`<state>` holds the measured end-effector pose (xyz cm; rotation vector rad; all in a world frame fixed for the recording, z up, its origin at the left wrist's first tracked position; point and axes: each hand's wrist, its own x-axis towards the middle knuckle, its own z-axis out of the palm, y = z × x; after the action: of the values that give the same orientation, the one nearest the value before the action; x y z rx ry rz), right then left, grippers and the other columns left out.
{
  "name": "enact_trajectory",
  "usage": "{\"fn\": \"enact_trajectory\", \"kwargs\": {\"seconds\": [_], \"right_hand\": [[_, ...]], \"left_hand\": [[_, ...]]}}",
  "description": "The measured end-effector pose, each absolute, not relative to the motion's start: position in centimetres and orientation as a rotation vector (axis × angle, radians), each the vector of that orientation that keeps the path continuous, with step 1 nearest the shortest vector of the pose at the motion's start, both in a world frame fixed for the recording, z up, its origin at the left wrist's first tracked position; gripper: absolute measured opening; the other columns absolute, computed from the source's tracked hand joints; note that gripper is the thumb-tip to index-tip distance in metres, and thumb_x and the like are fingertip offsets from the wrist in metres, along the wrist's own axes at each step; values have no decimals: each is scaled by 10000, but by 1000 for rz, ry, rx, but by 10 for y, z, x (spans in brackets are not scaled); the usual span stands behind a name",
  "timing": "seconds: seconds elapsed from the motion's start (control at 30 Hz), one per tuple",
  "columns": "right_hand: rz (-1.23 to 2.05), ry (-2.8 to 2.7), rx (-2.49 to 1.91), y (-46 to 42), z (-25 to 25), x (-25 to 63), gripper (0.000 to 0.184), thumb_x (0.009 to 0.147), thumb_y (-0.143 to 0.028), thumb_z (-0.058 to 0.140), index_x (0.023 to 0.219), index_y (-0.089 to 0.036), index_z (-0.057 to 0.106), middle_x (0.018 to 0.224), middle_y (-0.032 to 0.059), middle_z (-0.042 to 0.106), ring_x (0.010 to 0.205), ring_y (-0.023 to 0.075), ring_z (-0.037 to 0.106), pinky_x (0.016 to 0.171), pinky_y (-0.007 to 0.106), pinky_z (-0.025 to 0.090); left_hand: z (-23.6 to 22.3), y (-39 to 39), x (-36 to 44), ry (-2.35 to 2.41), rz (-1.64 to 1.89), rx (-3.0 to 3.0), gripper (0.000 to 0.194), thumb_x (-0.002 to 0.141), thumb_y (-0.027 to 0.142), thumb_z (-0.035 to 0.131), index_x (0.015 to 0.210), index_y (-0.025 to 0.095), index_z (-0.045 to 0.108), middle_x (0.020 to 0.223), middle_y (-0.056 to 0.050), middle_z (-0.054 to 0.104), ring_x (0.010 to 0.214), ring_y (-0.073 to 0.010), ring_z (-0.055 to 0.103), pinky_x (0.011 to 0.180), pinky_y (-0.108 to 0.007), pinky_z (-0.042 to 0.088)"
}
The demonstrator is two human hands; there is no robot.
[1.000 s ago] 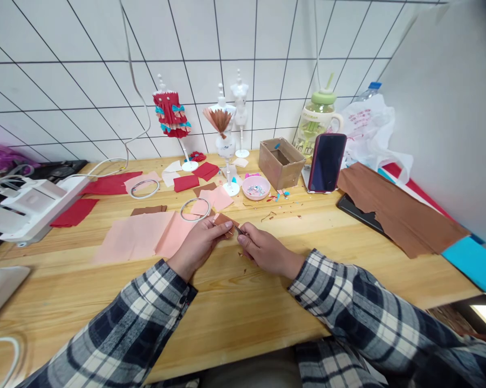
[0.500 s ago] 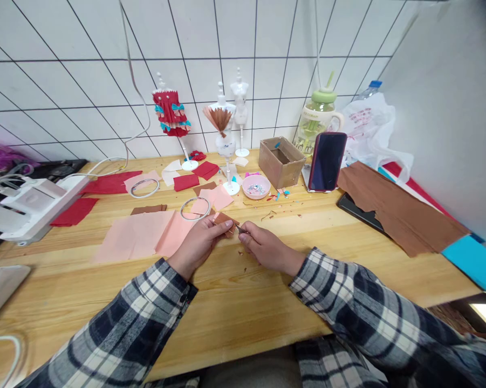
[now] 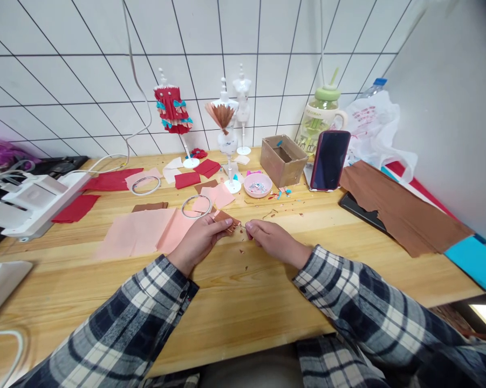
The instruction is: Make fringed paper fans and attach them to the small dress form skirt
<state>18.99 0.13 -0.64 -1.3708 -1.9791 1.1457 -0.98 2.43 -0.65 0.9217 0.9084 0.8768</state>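
My left hand (image 3: 205, 235) pinches a small folded piece of brown crepe paper (image 3: 223, 217) between thumb and fingers. Its right edge looks notched, and a bit of pink shows at its upper left. My right hand (image 3: 273, 237) is closed around small scissors (image 3: 243, 226); only their thin metal tip shows, touching or just beside the notched edge. Tiny brown scraps (image 3: 241, 251) lie on the table below. Pink paper sheets (image 3: 135, 231) spread out left of my left hand, and a silvery ring (image 3: 196, 206) lies behind it.
Behind stand a mannequin in a red paper dress (image 3: 172, 110), one with a brown pleated fan (image 3: 222, 116) and a bare one (image 3: 243, 102). A pink bowl (image 3: 258, 186), cardboard box (image 3: 283, 161) and phone (image 3: 330, 160) stand farther right. Brown paper (image 3: 404, 207) covers the right side; a power strip (image 3: 40, 202) sits left.
My right hand has drawn slightly to the right, and the scissors' tip shows thinner and lighter at the paper's edge. My left hand keeps its hold on the brown paper.
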Motion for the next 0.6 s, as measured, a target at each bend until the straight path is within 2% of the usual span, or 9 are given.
{"fn": "enact_trajectory", "kwargs": {"seconds": [0.33, 0.6], "right_hand": [[1103, -2062, -1399, 2, -6, 188, 424, 962, -517, 320, 769, -200, 526, 753, 7, 573, 737, 153, 509, 689, 275, 353], [1103, -2088, -1382, 4, -9, 189, 412, 962, -494, 336, 723, -197, 493, 707, -5, 553, 695, 139, 488, 662, 267, 345]], "left_hand": [[-8, 25, -15, 937, 711, 1159, 217, 747, 346, 750, 724, 141, 682, 760, -40, 675, 754, -175, 602, 775, -316, 457], [-9, 27, -17, 931, 691, 1294, 233, 790, 374, 712, 730, 151, 678, 757, -31, 656, 766, -175, 590, 781, -311, 442]]}}
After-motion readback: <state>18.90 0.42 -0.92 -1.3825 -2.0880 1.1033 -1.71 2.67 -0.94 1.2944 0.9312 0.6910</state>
